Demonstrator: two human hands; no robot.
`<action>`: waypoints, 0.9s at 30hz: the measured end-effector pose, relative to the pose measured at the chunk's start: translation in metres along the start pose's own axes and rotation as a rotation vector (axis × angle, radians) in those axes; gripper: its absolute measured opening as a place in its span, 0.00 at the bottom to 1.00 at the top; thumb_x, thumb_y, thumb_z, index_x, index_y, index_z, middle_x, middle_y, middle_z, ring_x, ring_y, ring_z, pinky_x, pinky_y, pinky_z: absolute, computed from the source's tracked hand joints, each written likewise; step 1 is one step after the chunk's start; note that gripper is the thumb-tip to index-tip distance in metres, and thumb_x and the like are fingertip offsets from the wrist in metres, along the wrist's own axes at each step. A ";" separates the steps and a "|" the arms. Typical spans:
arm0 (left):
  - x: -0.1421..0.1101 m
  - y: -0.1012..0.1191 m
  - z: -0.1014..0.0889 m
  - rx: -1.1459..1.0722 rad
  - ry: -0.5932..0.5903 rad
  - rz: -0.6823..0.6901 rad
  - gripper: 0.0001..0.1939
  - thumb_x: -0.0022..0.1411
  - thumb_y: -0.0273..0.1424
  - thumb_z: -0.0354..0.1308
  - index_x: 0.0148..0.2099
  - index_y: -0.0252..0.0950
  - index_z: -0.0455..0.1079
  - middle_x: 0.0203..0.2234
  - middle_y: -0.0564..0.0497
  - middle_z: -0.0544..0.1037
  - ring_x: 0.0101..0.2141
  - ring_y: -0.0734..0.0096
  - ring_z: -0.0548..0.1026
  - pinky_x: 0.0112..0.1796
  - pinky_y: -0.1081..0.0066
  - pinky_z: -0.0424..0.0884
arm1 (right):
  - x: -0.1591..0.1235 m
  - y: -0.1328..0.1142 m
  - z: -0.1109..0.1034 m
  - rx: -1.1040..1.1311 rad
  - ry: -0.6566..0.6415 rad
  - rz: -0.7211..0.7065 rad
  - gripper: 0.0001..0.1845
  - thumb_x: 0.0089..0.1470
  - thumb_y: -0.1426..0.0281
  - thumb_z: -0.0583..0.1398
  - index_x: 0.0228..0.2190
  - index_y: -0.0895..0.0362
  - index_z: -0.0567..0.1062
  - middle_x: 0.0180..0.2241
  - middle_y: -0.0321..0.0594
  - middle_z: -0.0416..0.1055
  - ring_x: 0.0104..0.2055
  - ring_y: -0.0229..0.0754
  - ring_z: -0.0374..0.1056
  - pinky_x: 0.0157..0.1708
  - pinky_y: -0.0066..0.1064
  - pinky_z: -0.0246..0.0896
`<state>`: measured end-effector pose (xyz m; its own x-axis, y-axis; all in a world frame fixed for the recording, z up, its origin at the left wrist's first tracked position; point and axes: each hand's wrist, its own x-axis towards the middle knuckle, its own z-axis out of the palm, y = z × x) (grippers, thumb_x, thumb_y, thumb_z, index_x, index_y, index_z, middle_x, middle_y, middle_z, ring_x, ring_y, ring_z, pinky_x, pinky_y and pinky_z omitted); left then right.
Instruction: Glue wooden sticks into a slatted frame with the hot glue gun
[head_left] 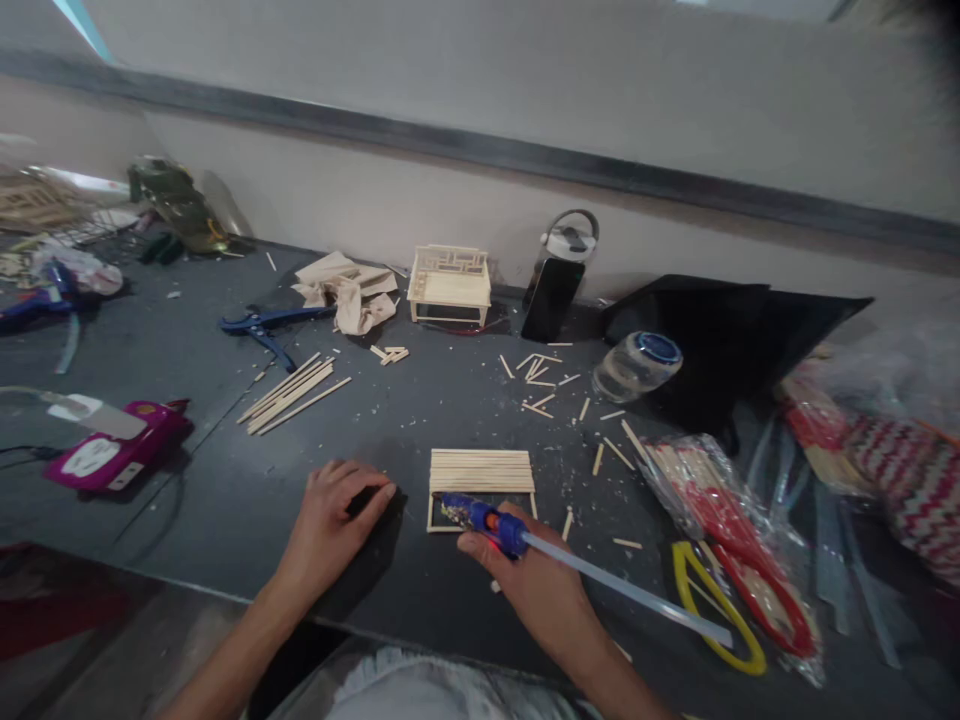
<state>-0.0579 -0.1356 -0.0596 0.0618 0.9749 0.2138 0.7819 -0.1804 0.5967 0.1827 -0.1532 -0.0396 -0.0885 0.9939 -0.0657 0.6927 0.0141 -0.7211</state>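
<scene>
My right hand (pixel 547 580) is wrapped round a blue hot glue gun (pixel 480 515), and a long clear glue stick (pixel 630 585) runs out of its back end. The gun's nozzle is over the open part of a small frame of wooden sticks (pixel 480 470). Sticks laid side by side cover the far half of that frame. To the left of it, my left hand (pixel 337 520) rests on the dark table, thumb and forefinger apart, with nothing visible between them.
Loose sticks (pixel 292 393), blue cutters (pixel 259 325) and a small wooden bench model (pixel 450 285) lie beyond. A phone (pixel 553 300) leans on a bottle near a jar (pixel 637 365). Scissors (pixel 720 610) and bagged sticks (pixel 697 490) are right; a magenta power strip (pixel 120 450) is left.
</scene>
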 end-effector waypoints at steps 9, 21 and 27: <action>-0.001 -0.003 0.001 0.002 -0.001 0.007 0.10 0.63 0.39 0.54 0.35 0.42 0.74 0.33 0.53 0.78 0.37 0.64 0.72 0.40 0.63 0.62 | 0.000 0.000 -0.001 0.025 -0.061 0.031 0.15 0.51 0.53 0.61 0.27 0.52 0.74 0.27 0.34 0.76 0.31 0.43 0.72 0.31 0.29 0.62; 0.000 -0.001 0.000 0.006 0.014 0.012 0.11 0.63 0.40 0.54 0.34 0.42 0.74 0.33 0.53 0.79 0.37 0.65 0.72 0.41 0.63 0.61 | -0.011 0.002 -0.013 0.265 -0.045 0.058 0.18 0.48 0.54 0.63 0.22 0.54 0.67 0.22 0.31 0.69 0.25 0.37 0.65 0.26 0.26 0.60; 0.000 -0.002 -0.001 0.007 -0.005 0.016 0.11 0.63 0.40 0.53 0.34 0.42 0.74 0.33 0.52 0.78 0.37 0.64 0.73 0.40 0.63 0.62 | -0.025 0.005 -0.043 0.366 0.041 -0.021 0.16 0.50 0.55 0.62 0.24 0.55 0.71 0.22 0.33 0.68 0.24 0.37 0.64 0.25 0.26 0.60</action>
<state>-0.0601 -0.1353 -0.0606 0.0774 0.9727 0.2189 0.7849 -0.1948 0.5882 0.2187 -0.1735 -0.0116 -0.0659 0.9975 -0.0256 0.3887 0.0021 -0.9213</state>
